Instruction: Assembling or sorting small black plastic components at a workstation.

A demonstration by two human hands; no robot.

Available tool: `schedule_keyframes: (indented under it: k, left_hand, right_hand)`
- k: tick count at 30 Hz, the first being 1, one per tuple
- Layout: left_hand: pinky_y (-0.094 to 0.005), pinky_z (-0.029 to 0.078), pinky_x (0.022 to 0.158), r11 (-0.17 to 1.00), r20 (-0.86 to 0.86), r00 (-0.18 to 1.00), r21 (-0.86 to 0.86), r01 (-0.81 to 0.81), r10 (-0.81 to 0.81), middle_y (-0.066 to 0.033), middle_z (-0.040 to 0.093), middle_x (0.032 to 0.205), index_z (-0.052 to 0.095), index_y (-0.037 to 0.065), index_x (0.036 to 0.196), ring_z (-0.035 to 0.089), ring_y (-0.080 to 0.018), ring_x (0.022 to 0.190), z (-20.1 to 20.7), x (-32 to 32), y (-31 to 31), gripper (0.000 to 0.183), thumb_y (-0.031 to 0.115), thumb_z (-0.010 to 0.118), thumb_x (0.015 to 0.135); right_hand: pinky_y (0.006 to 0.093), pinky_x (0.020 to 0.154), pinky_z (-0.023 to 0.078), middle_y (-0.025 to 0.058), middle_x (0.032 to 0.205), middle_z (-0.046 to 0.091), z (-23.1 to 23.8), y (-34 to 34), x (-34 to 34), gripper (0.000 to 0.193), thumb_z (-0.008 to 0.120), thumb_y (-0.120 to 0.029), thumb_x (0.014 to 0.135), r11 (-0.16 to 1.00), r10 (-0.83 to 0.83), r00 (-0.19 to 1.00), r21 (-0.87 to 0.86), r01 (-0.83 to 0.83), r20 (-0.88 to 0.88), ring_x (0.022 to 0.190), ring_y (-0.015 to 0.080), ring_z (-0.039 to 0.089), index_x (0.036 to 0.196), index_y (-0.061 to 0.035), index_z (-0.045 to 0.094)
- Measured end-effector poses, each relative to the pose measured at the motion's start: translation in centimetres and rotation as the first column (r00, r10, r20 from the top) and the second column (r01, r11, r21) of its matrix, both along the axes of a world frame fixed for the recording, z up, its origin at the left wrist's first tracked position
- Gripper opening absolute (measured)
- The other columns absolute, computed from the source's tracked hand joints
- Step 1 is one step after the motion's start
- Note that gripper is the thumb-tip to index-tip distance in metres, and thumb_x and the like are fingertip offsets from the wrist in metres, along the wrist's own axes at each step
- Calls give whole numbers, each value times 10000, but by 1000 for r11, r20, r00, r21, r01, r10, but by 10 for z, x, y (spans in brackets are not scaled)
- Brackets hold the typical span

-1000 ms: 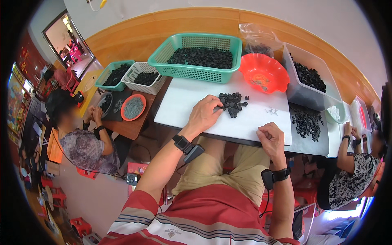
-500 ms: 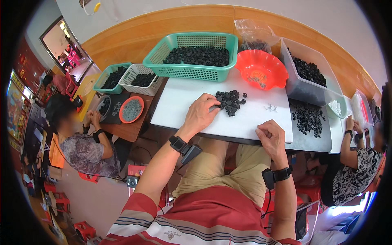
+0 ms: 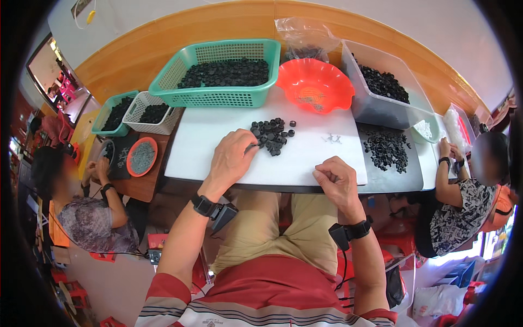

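Observation:
On the white work sheet (image 3: 218,125) lies a loose pile of small black round plastic parts (image 3: 274,139). My left hand (image 3: 231,158) is at the pile's left edge, with thumb and forefinger closed on a dark bit that looks like one such black part. Off to the right, near the sheet's front edge, my right hand (image 3: 338,180) has its fingers curled and the thumb pressed to them. What it holds, if anything, is hidden. Beyond that hand lie a few small silvery pieces (image 3: 332,139), too small to name.
Behind the sheet stand a green basket (image 3: 218,99) of black parts, a red scalloped bowl (image 3: 340,87) and a clear bin (image 3: 376,111). More black parts (image 3: 387,151) lie on a dark board at right. Co-workers sit at left (image 3: 98,220) and right (image 3: 463,204).
The whole view has shifted, so the table and both hands appear further left. Both hands keep nearly the same place on the sheet, and their fingers stay closed.

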State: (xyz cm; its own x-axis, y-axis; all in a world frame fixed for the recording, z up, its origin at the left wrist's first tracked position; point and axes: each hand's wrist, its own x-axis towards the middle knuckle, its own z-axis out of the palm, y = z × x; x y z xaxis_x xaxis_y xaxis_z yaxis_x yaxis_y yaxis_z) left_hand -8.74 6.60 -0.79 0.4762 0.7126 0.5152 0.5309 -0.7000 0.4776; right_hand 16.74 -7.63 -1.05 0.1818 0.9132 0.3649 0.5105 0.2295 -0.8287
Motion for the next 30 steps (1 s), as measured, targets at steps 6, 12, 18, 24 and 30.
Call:
schedule_keyframes:
  k: [6,12,18,24,30]
  left_hand:
    - [-391,534,819,998,24,999,58,27,-28,-79,695,973,673,27,885,654,-293,947,1,1,-1,115,10,739,792]
    - [-383,547,786,998,47,999,66,25,-28,-86,701,960,676,19,885,674,-292,899,-3,1,-1,110,1,735,793]
    - [-378,560,761,998,70,997,60,34,-38,-97,698,958,678,16,900,688,-301,870,-4,0,-1,104,-2,722,807]
    - [-381,568,722,994,108,990,75,80,-88,-78,676,958,664,37,903,677,-296,834,-4,-3,-5,77,20,699,836]
    - [-374,573,721,992,166,979,47,114,-120,-80,680,955,722,37,942,689,-276,829,0,-3,-7,115,-7,703,837]
  right_hand:
    - [258,626,483,70,876,665,3,4,17,149,757,-24,849,996,-87,994,20,89,-67,685,128,604,985,11,708]
    - [376,731,529,125,972,693,19,33,51,238,739,-46,822,958,-279,833,83,274,477,806,282,661,1052,-18,687]
    - [437,822,509,139,973,696,19,49,63,252,695,-65,850,965,-197,735,-4,262,649,932,333,646,1095,-17,660]
    - [466,816,498,167,935,681,21,50,63,219,644,-35,876,977,-101,720,-68,202,687,926,372,628,1092,-8,620]
    - [480,799,484,206,951,650,22,37,61,259,600,12,896,997,-58,730,-1,80,681,898,395,611,1155,7,592]
